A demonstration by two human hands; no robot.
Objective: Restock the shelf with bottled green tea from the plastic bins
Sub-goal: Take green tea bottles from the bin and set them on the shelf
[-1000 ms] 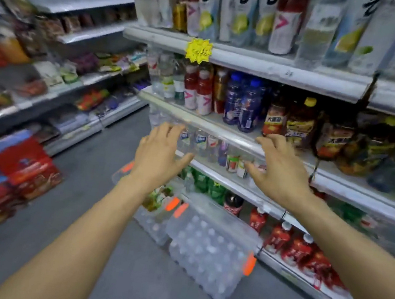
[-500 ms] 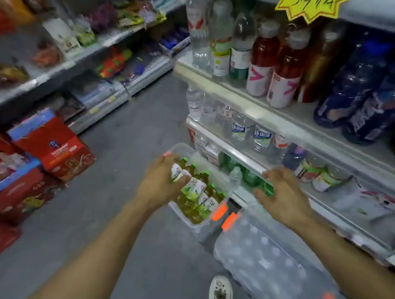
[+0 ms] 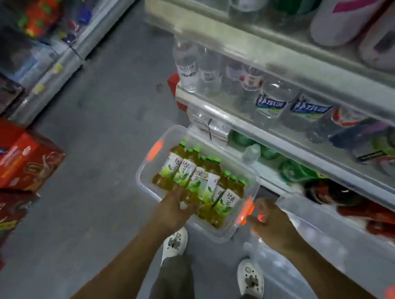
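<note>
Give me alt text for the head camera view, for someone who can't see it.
A person's left hand reaches into a clear plastic bin of green tea bottles on the floor, while the right hand is at its orange latch. Drink shelves rise on the right.

A clear plastic bin [image 3: 146, 180] with orange latches sits at centre frame on the grey floor, its open top facing the camera. Inside, bottled green tea [image 3: 197, 179] stands packed upright: green caps, amber liquid, white-and-green labels. A second clear bin [image 3: 344, 246] with its lid on lies at lower right, just beside the first. The shelf [image 3: 303, 63] runs across the upper right, its tiers blurred
</note>
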